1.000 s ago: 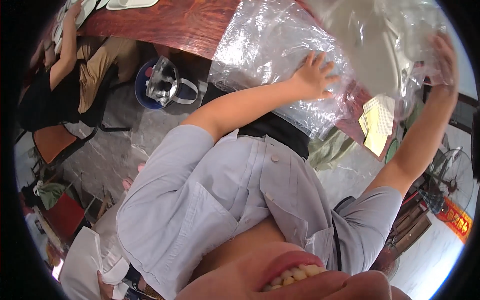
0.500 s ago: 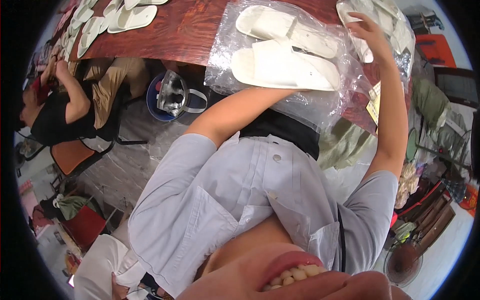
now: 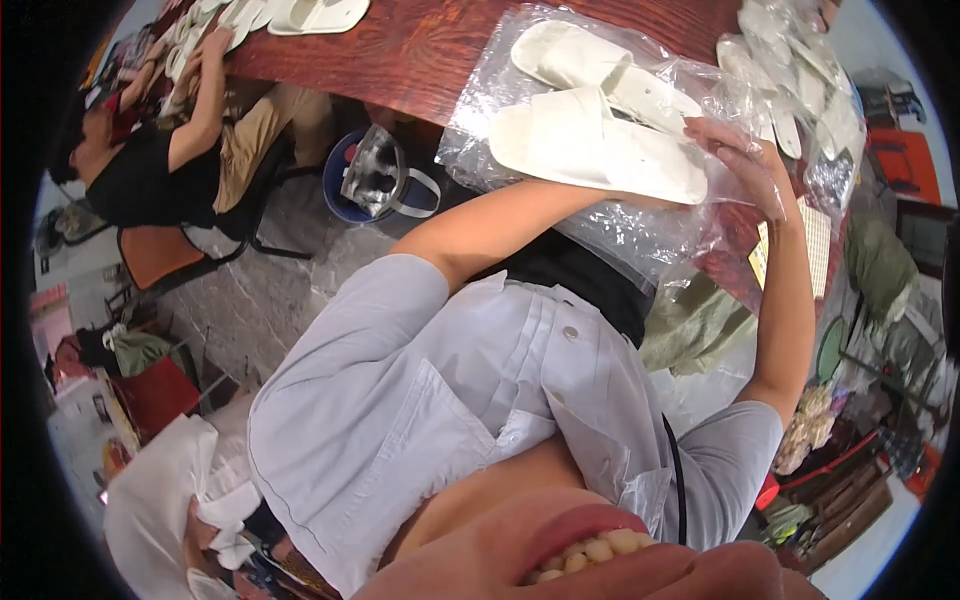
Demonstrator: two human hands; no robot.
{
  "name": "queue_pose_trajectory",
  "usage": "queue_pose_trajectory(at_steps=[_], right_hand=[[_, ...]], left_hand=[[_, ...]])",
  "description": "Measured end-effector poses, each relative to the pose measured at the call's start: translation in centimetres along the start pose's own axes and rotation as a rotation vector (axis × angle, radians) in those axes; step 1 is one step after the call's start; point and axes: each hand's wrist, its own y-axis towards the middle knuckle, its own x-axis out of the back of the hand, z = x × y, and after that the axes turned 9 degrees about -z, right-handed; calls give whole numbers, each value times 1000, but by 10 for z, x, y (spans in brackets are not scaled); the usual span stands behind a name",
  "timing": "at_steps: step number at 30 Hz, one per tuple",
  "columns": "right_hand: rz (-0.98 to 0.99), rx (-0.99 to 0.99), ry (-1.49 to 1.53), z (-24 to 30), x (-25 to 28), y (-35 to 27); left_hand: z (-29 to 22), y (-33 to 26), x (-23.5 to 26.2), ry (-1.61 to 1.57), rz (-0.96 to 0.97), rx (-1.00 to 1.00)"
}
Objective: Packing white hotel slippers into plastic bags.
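Observation:
Two white open-toe slippers lie side by side on clear plastic film (image 3: 470, 120) at the table's near edge: a far slipper (image 3: 570, 55) and a near slipper (image 3: 650, 155). My left hand (image 3: 650, 201) is under the near slipper's lower edge; its fingers are hidden by the slipper. My right hand (image 3: 738, 160) reaches to the heel ends, with its fingers stretched out against the far slipper's heel. Thin clear plastic shows over part of this hand and wrist.
More white slippers in clear plastic (image 3: 815, 80) are heaped at the right. Others (image 3: 320, 12) stand at the table's far left, where a person in black (image 3: 150, 180) sits. A yellow printed sheet (image 3: 815, 245) lies by my right forearm. A blue bucket (image 3: 345, 200) is on the floor.
My right hand has come down and left, from above the plastic-wrapped heap to the heels of the two slippers. My left hand stays under the near slipper. The whole view has shifted slightly.

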Motion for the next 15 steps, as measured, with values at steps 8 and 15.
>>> queue_pose_trajectory(at_steps=[8, 15], right_hand=[[222, -376, 426, 5, -53, 56], [36, 525, -699, -57, -30, 102]], left_hand=[[29, -4, -61, 20, -251, -33], [24, -19, -44, 31, -486, -104]])
